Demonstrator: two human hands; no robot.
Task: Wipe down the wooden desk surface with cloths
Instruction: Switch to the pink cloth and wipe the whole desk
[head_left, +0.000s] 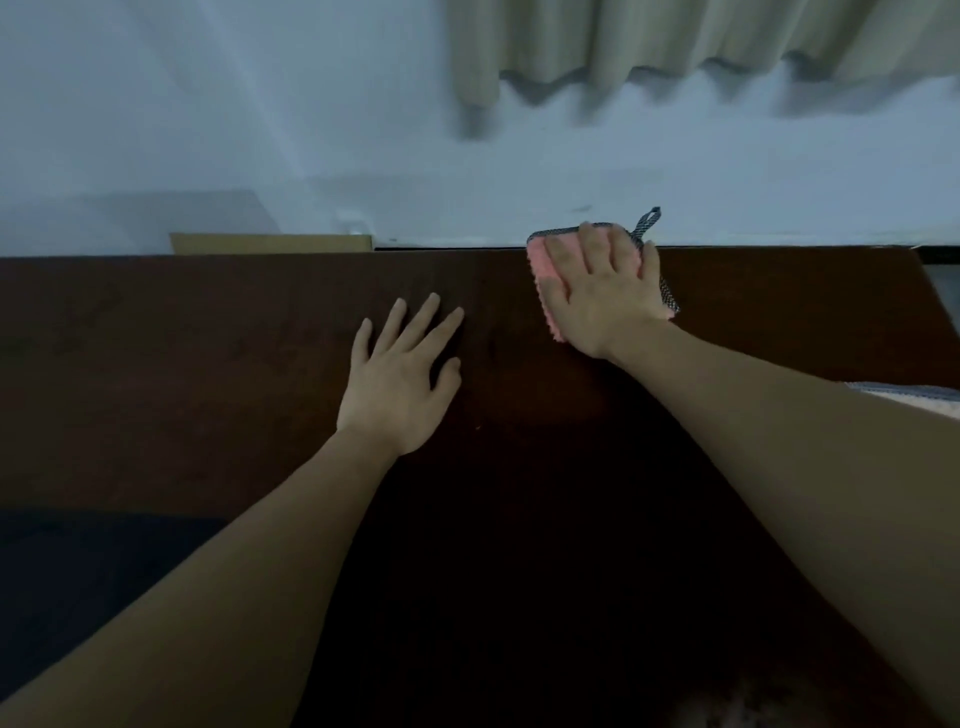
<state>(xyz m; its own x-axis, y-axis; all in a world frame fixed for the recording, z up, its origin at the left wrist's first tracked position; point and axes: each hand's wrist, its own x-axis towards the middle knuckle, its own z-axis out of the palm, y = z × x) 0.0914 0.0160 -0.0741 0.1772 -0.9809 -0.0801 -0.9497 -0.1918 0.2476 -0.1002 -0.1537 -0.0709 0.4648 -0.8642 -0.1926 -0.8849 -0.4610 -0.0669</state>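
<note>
Pink cloth (545, 260): flat at the far edge of the brown tabletop (208, 364).
Right hand (602, 296): presses on the cloth, fingers straight and spread.
Left hand (400, 379): flat on the bare wood, fingers spread, holding nothing.

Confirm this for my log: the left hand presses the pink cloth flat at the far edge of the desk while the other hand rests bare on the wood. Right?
Not quite: the hands are swapped. In the head view, the right hand presses the pink cloth at the desk's far edge, and the left hand rests bare on the wood.
</note>
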